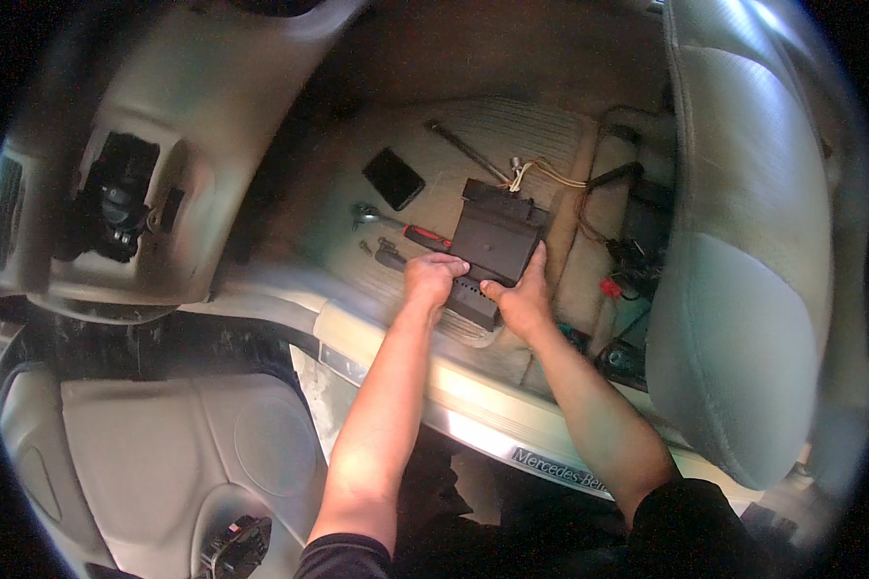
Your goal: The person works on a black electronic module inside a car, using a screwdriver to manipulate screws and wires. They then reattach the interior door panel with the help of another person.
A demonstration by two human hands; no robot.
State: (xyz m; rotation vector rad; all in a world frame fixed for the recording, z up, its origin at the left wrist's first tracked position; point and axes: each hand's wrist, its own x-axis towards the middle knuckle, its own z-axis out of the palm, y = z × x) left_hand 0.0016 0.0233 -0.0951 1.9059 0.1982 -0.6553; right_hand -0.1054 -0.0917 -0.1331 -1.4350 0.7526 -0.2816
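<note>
Here, both my hands are on a flat black box (497,236) of matte plastic, rectangular, lying tilted on the ribbed beige floor mat (512,125) of a car footwell. My left hand (431,278) curls over the box's near left corner, fingers bent down onto the lower edge, where a strip with a row of small slots (471,294) shows. My right hand (519,294) grips the near right side: the thumb presses toward the slotted strip and the index finger runs straight up along the box's right edge. So both sets of fingers are closed on the box, not spread.

At the far end of the box a bundle of thin yellowish wires (541,172) loops away toward the seat base. Beside my left hand lies a screwdriver with a red handle (427,236), and just past it a shiny metal ratchet (365,214). A small black rectangular device with rounded corners (393,178) rests further up the mat, and a long thin metal rod (465,147) lies aslant near the top. To the right stands the smooth grey seat (743,289), and dark tangled cables (632,256) sit between it and the box. The pale metal door sill (473,405) crosses under my forearms.
</note>
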